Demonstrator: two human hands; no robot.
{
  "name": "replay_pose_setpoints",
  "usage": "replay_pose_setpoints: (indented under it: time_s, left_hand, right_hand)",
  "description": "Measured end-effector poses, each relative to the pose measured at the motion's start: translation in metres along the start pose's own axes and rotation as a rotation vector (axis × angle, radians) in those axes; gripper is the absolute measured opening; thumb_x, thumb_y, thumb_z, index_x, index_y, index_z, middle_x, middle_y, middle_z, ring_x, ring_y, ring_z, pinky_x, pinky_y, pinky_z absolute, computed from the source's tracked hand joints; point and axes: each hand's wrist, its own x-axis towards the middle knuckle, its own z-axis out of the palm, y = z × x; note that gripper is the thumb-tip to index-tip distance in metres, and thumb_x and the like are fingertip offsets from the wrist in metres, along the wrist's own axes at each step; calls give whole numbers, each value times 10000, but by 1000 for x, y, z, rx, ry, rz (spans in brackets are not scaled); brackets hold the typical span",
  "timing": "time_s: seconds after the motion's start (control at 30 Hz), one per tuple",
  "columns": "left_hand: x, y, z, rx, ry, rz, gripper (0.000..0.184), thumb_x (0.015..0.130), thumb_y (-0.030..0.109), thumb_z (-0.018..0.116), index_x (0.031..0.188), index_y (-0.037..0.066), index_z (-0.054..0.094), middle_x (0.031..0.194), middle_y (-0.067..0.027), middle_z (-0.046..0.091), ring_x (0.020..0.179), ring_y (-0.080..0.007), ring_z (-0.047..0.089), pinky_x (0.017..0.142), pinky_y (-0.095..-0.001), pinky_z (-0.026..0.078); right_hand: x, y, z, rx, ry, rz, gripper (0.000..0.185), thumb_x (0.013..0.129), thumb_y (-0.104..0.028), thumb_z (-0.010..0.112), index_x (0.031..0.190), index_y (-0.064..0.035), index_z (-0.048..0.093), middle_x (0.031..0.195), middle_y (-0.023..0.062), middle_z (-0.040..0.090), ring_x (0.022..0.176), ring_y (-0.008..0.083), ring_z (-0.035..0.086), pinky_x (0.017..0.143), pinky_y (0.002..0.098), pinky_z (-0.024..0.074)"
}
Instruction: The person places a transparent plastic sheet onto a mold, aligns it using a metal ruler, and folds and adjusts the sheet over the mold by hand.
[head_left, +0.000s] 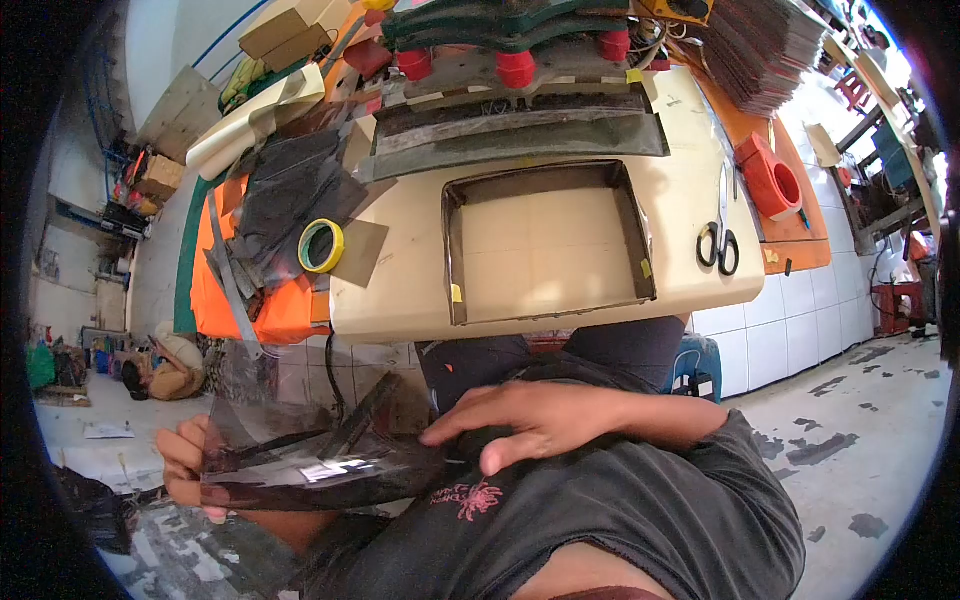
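A dark, see-through plastic sheet (300,450) with a bright reflection hangs in front of my body at the lower left. Fingers of my left hand (188,465) are wrapped round its left edge. My right hand (520,420) is over my shirt near the sheet's right end, fingers spread; whether the fingertips touch the sheet is unclear. On the cream-covered table (390,290) lies a black rectangular frame (455,245) with small yellow tabs.
Black-handled scissors (718,240) and a red tape dispenser (765,175) sit at the right. A yellow tape roll (321,246) rests by dark sheets (295,185) at the left. A green machine (510,25) stands behind. A person (170,375) is low at the far left.
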Motion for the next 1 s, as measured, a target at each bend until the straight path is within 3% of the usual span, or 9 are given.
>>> replay_pose_setpoints:
  time_s: [0.07, 0.27, 0.33, 0.43, 0.63, 0.77, 0.8, 0.9, 1.0]
  left_hand:
    - [-3, 0, -6, 2, -38, 15, 203, 729, 337, 809, 726, 200, 660, 782, 10, 347, 649, -147, 372, 552, -288, 231]
    - [-6, 17, 3, -10, 98, 5, 212, 748, 386, 774, 747, 204, 666, 769, 11, 393, 655, -146, 375, 558, -295, 247]
    - [6, 12, 4, -36, -108, -25, 169, 775, 331, 774, 790, 182, 696, 752, -19, 528, 627, -145, 497, 535, -280, 366]
    - [6, 4, -25, -368, -380, -40, 163, 783, 286, 780, 774, 139, 712, 736, -66, 638, 601, -130, 597, 528, -247, 476]
    - [-22, 2, -48, -90, -237, -12, 271, 741, 237, 821, 589, 82, 658, 578, -76, 624, 405, -160, 520, 396, -302, 425]
    - [-38, -12, -60, -702, -838, -581, 588, 588, 512, 884, 717, -22, 678, 664, -118, 660, 552, -198, 620, 418, -345, 453]
    - [-40, 0, -3, -286, -158, -607, 635, 611, 489, 881, 853, -55, 660, 758, -156, 671, 572, -232, 639, 420, -367, 476]
    - [-29, 18, 20, 11, 295, -778, 863, 710, 379, 855, 1287, -126, 459, 1103, -235, 637, 777, -333, 688, 510, -417, 563]
    - [-55, 15, -1, 224, 265, -846, 1053, 688, 332, 875, 1434, -94, 266, 1190, -212, 597, 940, -273, 648, 676, -344, 546]
  right_hand:
    - [9, -5, 11, 260, 0, 78, 698, 974, -482, 501, 1476, -36, 308, 1390, 223, 483, 1280, 308, 491, 1055, 412, 389]
    - [13, 28, 25, 212, 75, 316, 686, 978, -500, 501, 1412, 9, 352, 1245, 190, 572, 1142, 268, 565, 989, 376, 434]
    - [17, 36, 27, 260, 48, 322, 676, 973, -480, 528, 1409, 6, 354, 1203, 173, 597, 1106, 243, 580, 969, 367, 445]
    - [19, 38, 27, 653, -5, 364, 647, 956, -299, 629, 1428, 12, 313, 1074, 105, 616, 1022, 146, 588, 900, 285, 464]
    - [20, 25, 26, 856, 236, 284, 554, 911, -154, 666, 1384, -46, 400, 947, 55, 598, 823, 119, 596, 765, 268, 501]
    - [16, -1, 22, 511, 387, 59, 491, 909, -101, 607, 1361, -61, 418, 1056, 90, 596, 822, 119, 610, 758, 282, 511]
    - [14, -5, 14, 288, 350, -11, 484, 901, -91, 588, 1353, -62, 416, 1104, 96, 586, 818, 121, 615, 755, 290, 513]
    - [9, -12, 1, -36, 297, -113, 497, 876, -89, 576, 1343, -56, 408, 1171, 106, 577, 801, 162, 646, 743, 314, 521]
    - [8, -16, -4, -67, 269, -174, 509, 878, -120, 598, 1347, -65, 406, 1154, 147, 578, 775, 233, 661, 710, 347, 525]
